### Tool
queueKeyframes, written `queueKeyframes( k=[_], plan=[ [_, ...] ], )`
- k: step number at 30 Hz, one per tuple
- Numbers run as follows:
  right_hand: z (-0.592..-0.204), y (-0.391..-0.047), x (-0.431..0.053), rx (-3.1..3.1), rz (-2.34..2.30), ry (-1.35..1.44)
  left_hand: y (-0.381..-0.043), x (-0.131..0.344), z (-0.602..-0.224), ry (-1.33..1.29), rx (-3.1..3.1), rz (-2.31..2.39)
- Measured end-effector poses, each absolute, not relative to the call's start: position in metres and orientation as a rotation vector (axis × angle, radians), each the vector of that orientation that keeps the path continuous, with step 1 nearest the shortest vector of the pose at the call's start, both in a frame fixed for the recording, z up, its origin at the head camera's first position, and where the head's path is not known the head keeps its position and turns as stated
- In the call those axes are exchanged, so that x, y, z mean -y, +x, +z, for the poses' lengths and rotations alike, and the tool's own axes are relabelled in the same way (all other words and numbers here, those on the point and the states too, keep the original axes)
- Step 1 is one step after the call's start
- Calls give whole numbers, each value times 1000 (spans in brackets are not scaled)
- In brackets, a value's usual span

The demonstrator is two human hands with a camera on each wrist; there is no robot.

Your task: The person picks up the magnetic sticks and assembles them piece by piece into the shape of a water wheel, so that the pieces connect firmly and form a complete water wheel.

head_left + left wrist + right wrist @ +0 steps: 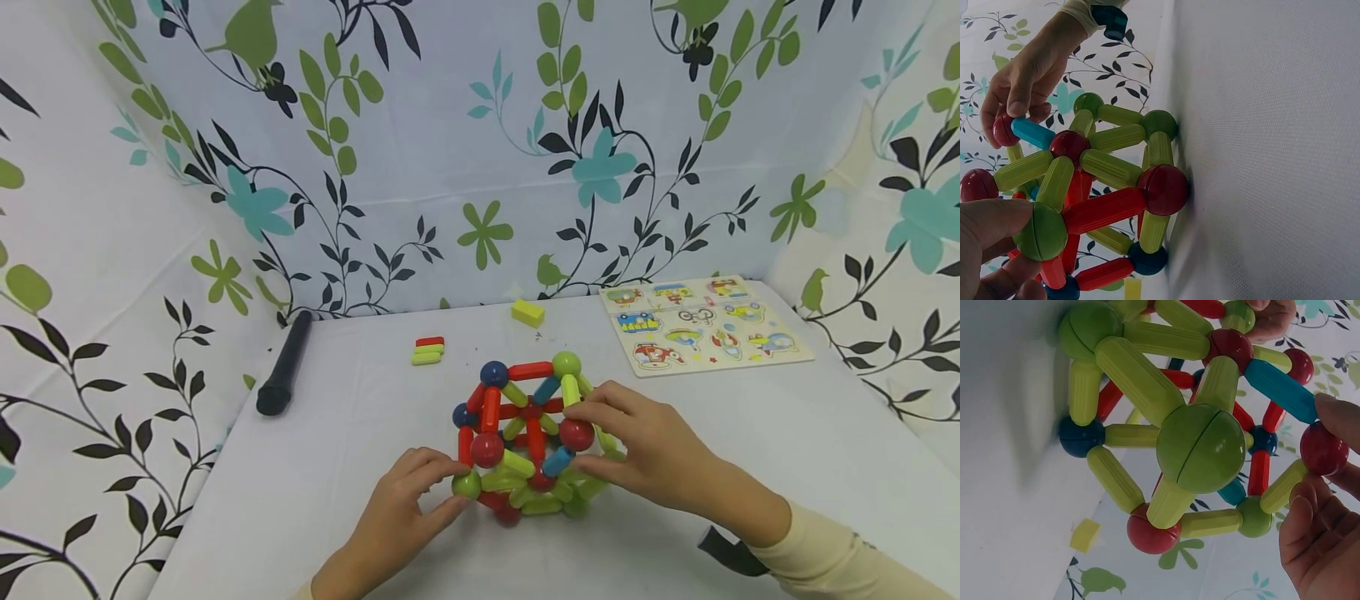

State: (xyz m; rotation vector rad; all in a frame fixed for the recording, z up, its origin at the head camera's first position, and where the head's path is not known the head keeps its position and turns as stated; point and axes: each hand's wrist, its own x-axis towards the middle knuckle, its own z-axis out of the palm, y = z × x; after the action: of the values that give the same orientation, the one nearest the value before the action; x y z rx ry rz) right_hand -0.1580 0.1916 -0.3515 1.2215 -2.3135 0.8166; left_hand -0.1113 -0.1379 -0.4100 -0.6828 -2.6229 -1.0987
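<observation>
A frame of magnetic rods and balls (536, 437), in red, green and blue, stands on the white table in front of me. At its near left corner my left hand (405, 502) pinches a green ball (1041, 231) between thumb and fingers. On the other side my right hand (654, 443) grips a red ball (1324, 449) with the thumb below and fingers above. A blue rod (1282, 390) and a green rod (1284, 485) meet that red ball. Part of the frame's far side is hidden behind nearer pieces.
Several loose rods (427, 351), red and green, lie behind the frame, with a yellow block (528, 313) further back. A black microphone-shaped object (285, 367) lies at the left edge. At the back right is a picture puzzle board (701, 327). Patterned cloth (420, 183) hangs behind the table.
</observation>
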Motion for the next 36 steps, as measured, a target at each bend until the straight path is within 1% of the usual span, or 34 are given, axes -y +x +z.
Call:
queueKeyframes(
  k=[10, 21, 29, 36],
  plan=[
    [-353, -160, -191, 2288, 757, 1208, -113, 138, -408, -699, 2616, -1102],
    [-356, -160, -197, 2275, 798, 1238, -120, 141, -404, -728, 2580, -1121],
    [-356, -158, -199, 2323, 813, 1221, -123, 133, -396, -875, 2432, -1124],
    [-356, -159, -199, 2329, 818, 1206, -122, 126, -388, -886, 2411, -1144]
  ],
)
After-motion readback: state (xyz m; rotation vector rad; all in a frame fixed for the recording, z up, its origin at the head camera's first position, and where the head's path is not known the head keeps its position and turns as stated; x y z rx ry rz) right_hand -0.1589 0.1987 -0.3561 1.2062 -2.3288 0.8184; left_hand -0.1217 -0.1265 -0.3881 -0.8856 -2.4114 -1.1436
